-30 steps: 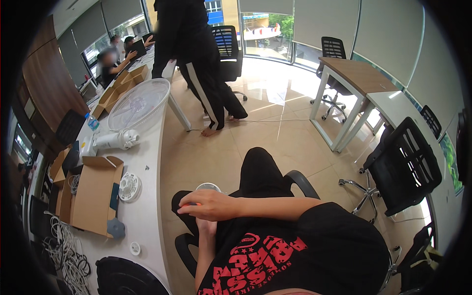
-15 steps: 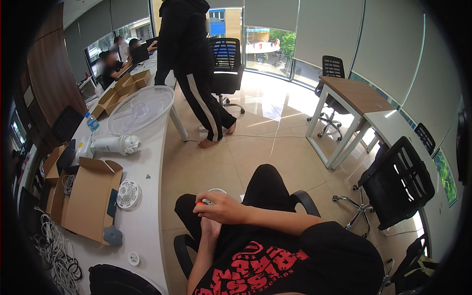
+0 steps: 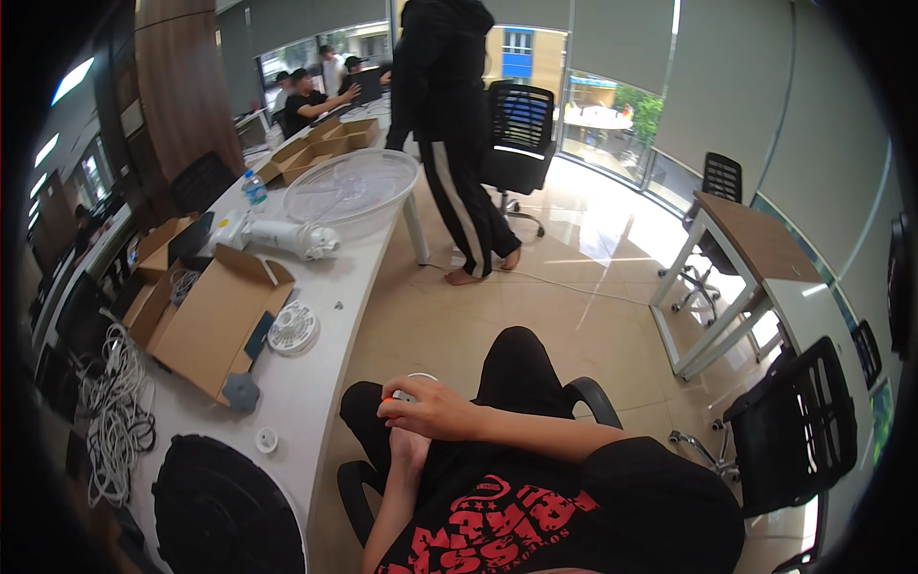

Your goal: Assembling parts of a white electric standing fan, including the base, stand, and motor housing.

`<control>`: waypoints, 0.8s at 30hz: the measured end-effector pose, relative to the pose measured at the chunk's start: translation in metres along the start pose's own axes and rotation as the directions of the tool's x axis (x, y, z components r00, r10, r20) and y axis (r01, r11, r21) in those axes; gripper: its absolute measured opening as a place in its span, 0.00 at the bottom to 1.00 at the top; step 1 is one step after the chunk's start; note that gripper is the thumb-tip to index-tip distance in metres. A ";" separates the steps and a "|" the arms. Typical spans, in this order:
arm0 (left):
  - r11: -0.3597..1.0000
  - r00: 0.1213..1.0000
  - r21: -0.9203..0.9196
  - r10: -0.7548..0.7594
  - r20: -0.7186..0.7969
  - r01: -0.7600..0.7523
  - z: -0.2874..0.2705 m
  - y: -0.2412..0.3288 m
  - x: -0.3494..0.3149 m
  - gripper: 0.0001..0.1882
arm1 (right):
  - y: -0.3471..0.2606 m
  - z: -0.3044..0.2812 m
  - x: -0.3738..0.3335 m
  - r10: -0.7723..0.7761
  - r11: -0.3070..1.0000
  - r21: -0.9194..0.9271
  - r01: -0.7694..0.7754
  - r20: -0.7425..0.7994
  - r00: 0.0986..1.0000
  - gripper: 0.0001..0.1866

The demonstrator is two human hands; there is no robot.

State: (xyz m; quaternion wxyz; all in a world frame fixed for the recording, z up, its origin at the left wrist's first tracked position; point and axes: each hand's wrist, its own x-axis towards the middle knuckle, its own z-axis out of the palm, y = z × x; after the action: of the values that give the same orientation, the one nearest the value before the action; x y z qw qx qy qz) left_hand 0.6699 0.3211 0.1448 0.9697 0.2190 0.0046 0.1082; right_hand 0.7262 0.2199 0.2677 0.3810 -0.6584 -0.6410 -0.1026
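Over my lap, my right hand (image 3: 430, 409) is closed around a small tool with an orange-red end (image 3: 386, 394) and a grey part showing between the fingers. Its working end is hidden, so I cannot tell its exact kind. Directly beneath it is my left hand (image 3: 409, 446), its fingers covered by the right hand. The curved rim of a white part (image 3: 419, 375) peeks out just beyond my knuckles; how it is held cannot be seen.
On the white table (image 3: 330, 383) to my left lie an open cardboard box (image 3: 210, 325), white fan parts (image 3: 292, 328), a fan grille (image 3: 354, 187), a grey knob (image 3: 241, 391), a black round base (image 3: 228, 507) and tangled cables (image 3: 115, 411). A person (image 3: 449, 124) stands beyond; office chairs (image 3: 789, 426) are at right.
The view has swung left, so the table and the standing person appear further right and more of the black base shows. Both hands stay together over my lap, with little visible movement.
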 end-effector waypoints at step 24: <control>0.935 0.893 0.212 0.338 -0.297 -0.283 0.002 0.012 -0.086 0.26 | -0.041 0.023 0.013 -0.337 0.927 0.208 0.313 0.088 0.938 0.20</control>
State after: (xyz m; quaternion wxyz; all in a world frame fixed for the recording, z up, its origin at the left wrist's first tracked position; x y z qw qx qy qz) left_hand 0.5831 0.3126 0.1489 0.9042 0.2742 0.1399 0.2962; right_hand 0.6825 0.2393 0.2751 0.3802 -0.5083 -0.7702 -0.0619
